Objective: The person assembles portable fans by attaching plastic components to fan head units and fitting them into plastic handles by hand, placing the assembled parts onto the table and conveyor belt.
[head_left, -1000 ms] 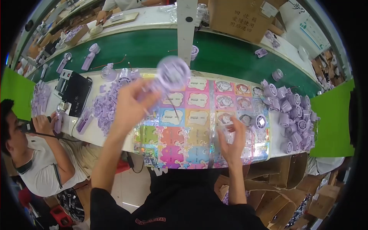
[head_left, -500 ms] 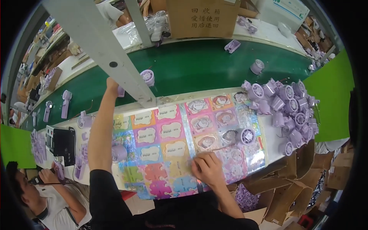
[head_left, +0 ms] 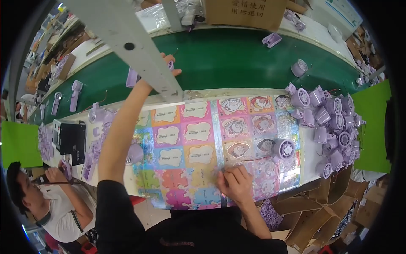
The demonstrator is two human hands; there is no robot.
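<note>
My left hand (head_left: 171,64) reaches over the green belt, partly hidden by a grey post. Its fingers close around a round lilac fan housing (head_left: 171,65), of which only a small part shows. My right hand (head_left: 236,183) rests on the colourful printed sheet (head_left: 198,154), its fingers curled; whatever they hold, if anything, is hidden. Beyond it on the right, another lilac fan housing (head_left: 284,149) lies on the sheet, a thin red wire trailing left toward that hand. By my left forearm a further lilac housing (head_left: 135,153) stands at the sheet's left edge.
A heap of lilac fan housings (head_left: 327,120) with wires fills the table's right end. The grey post (head_left: 131,46) slants across my left reach. Loose lilac parts lie on the green belt (head_left: 220,63). A person (head_left: 59,199) works at the left beside a black box (head_left: 71,144).
My left hand has moved right along the belt, past the post, to the round fan housing there. My right hand stays curled on the sheet. The whole view has shifted slightly.
</note>
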